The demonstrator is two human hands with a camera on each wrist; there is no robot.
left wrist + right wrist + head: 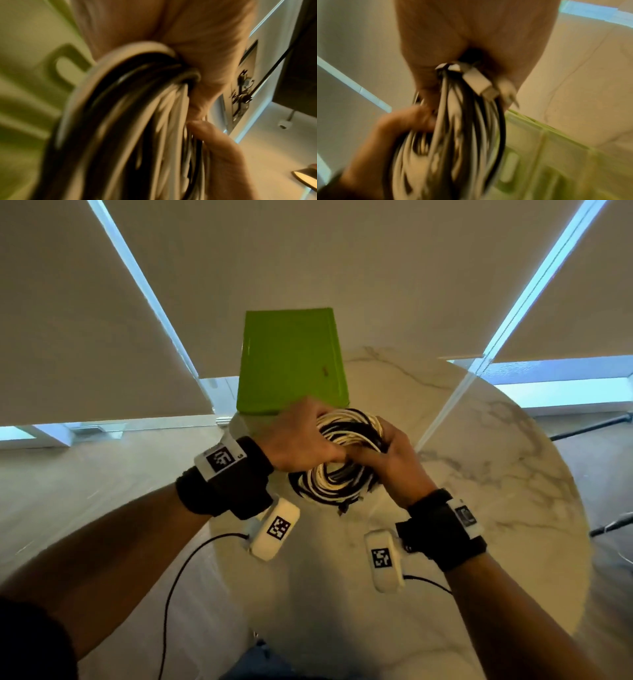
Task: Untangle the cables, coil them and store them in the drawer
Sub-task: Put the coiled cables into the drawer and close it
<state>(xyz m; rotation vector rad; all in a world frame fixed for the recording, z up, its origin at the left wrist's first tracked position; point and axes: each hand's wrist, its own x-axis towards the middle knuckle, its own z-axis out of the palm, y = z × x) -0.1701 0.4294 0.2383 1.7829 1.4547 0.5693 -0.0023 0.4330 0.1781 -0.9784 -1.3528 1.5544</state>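
A coil of black and white cables (337, 460) is held above the round marble table (496, 474), just in front of the green drawer unit (291, 361). My left hand (305, 436) grips the coil's left side, fingers curled round the strands (137, 108). My right hand (394, 460) grips the right side. In the right wrist view the cable bundle (462, 135) runs out of my fist, with white plug ends (481, 83) sticking out beside the green drawer unit (547, 155). A short cable end hangs below the coil.
The green drawer unit stands at the table's far edge, with its drawer fronts showing in the left wrist view (34, 94). Window blinds (85, 320) lie beyond. Thin black sensor leads (178, 577) trail from my wrists over the near table.
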